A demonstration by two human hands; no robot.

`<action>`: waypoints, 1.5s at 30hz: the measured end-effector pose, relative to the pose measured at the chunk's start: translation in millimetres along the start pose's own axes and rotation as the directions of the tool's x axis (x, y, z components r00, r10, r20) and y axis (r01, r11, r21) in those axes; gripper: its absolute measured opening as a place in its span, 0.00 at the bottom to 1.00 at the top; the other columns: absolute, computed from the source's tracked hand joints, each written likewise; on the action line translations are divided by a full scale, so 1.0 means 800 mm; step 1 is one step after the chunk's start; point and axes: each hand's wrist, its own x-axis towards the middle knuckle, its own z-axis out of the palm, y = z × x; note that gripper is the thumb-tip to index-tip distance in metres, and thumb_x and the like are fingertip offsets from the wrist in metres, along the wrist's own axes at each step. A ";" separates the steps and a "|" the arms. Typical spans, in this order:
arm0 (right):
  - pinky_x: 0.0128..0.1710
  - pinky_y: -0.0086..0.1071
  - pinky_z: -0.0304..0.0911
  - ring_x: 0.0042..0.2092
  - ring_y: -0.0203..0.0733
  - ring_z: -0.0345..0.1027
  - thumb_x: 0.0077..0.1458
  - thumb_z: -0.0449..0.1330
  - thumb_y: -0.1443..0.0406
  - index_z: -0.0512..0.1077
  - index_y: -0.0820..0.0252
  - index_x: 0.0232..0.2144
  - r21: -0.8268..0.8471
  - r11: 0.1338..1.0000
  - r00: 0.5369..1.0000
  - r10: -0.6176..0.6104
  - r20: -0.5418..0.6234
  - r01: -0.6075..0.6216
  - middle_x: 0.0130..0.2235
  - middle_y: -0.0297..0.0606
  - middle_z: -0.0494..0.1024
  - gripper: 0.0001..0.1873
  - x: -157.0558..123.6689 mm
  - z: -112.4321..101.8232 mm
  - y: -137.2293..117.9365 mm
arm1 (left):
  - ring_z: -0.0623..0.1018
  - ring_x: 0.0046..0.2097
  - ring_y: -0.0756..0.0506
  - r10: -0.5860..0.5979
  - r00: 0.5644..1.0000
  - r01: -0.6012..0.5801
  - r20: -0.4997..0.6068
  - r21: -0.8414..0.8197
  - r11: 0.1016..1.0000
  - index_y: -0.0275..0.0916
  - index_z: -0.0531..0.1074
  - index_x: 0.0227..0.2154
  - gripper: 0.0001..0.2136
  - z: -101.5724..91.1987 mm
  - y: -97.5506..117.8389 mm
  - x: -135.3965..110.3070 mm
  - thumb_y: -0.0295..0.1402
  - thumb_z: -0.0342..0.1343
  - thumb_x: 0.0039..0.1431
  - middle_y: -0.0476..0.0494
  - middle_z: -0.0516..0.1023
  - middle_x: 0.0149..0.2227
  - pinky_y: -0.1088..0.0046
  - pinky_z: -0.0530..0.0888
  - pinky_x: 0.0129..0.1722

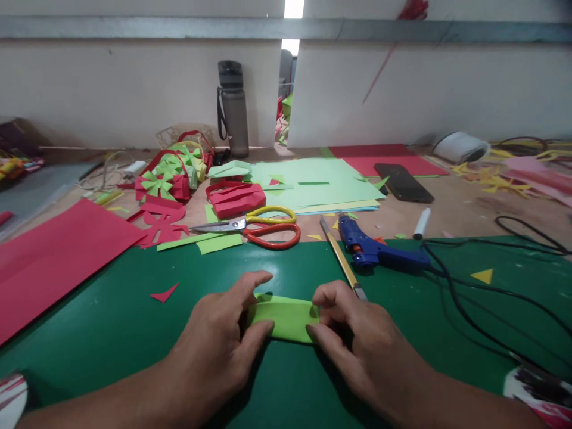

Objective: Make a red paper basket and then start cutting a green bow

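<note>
A small folded piece of green paper (285, 317) lies on the dark green cutting mat (134, 322) near the front edge. My left hand (218, 345) pinches its left end between thumb and forefinger. My right hand (357, 339) presses and grips its right end with curled fingers. Both hands rest on the mat, and the paper's underside is hidden.
Behind the hands lie scissors (259, 226) with yellow and red handles, a pencil (342, 259), a blue glue gun (379, 250) with a black cable (469, 298), a white marker (421, 223) and a phone (403, 182). Red paper sheet (49, 256) at left; paper crafts (174, 173) and a bottle (233, 107) behind.
</note>
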 end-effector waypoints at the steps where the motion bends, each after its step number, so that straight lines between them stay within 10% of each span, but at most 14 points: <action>1: 0.23 0.27 0.54 0.21 0.34 0.62 0.52 0.50 0.73 0.57 0.55 0.34 0.003 1.000 1.000 0.000 -0.005 0.000 0.21 0.24 0.66 0.09 0.001 0.000 0.000 | 0.69 0.22 0.50 -0.014 1.000 0.014 0.002 -0.005 1.000 0.43 0.61 0.51 0.18 0.000 0.000 0.000 0.31 0.51 0.56 0.56 0.69 0.21 0.78 0.63 0.21; 16: 0.32 0.30 0.60 0.32 0.37 0.66 0.56 0.54 0.73 0.67 0.58 0.35 0.053 0.967 0.969 -0.247 -0.015 0.248 0.30 0.34 0.73 0.06 -0.009 -0.008 0.010 | 0.72 0.26 0.49 0.025 1.000 -0.025 0.004 0.027 0.999 0.44 0.63 0.39 0.07 0.005 -0.001 0.001 0.28 0.49 0.56 0.53 0.72 0.26 0.77 0.63 0.24; 26: 0.36 0.28 0.67 0.36 0.37 0.73 0.43 0.63 0.73 0.54 0.48 0.54 0.144 0.987 0.997 0.074 -0.005 -0.073 0.36 0.28 0.78 0.37 -0.014 -0.002 0.009 | 0.74 0.34 0.47 0.083 0.995 -0.085 -0.064 -0.027 0.996 0.45 0.62 0.46 0.15 0.013 -0.007 -0.020 0.28 0.51 0.57 0.49 0.75 0.35 0.72 0.70 0.34; 37: 0.31 0.30 0.67 0.31 0.39 0.73 0.45 0.60 0.72 0.71 0.58 0.40 0.127 0.990 0.998 0.054 0.027 -0.057 0.33 0.35 0.79 0.17 -0.004 -0.007 0.000 | 0.72 0.31 0.46 -0.180 0.971 0.206 0.160 -0.160 0.965 0.41 0.67 0.41 0.14 -0.006 0.006 -0.005 0.28 0.57 0.49 0.52 0.74 0.26 0.71 0.66 0.31; 45: 0.32 0.28 0.64 0.33 0.36 0.70 0.52 0.56 0.71 0.67 0.58 0.24 0.249 0.954 0.982 -0.144 -0.119 0.170 0.31 0.34 0.76 0.07 0.007 -0.016 -0.004 | 0.71 0.31 0.49 0.113 0.991 -0.128 -0.075 -0.235 0.964 0.38 0.70 0.23 0.08 -0.014 0.011 -0.007 0.26 0.51 0.55 0.49 0.75 0.26 0.72 0.65 0.36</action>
